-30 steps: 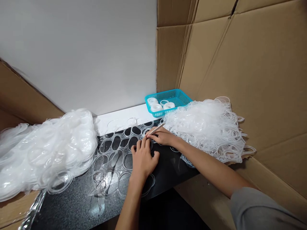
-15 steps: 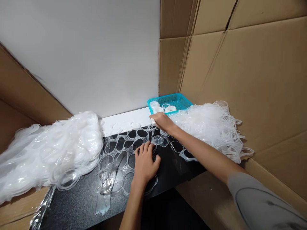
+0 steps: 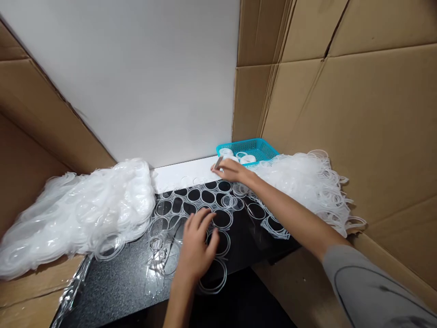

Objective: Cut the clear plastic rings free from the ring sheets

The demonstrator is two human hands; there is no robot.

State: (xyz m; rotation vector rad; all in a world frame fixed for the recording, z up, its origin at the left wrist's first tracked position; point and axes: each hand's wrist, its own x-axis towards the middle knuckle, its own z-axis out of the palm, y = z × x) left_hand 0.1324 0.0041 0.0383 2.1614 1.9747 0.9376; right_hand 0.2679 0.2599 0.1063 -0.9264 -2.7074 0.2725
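Observation:
A clear plastic sheet of joined rings (image 3: 194,196) lies over the dark speckled tabletop. Over its near part is my left hand (image 3: 196,243), fingers spread and holding nothing; whether the fingertips touch the sheet I cannot tell. At the sheet's far edge, my right hand (image 3: 234,168) pinches a small flat grey blade-like strip (image 3: 218,162) that points upward. Just behind that hand stands a turquoise basket (image 3: 269,148) with white rings (image 3: 247,159) inside. Some loose clear rings (image 3: 256,211) lie below my right forearm.
A thick pile of clear ring sheets (image 3: 112,200) is at the left. Another heap of translucent ring pieces (image 3: 300,177) sits at the right, partly behind my right arm. A white panel (image 3: 129,82) and cardboard walls (image 3: 358,114) enclose the table (image 3: 112,291).
My left hand has lifted and drawn back toward the near left, its fingers wider apart. My right hand stays near the basket, and the grey strip now shows upright. The view has shifted slightly.

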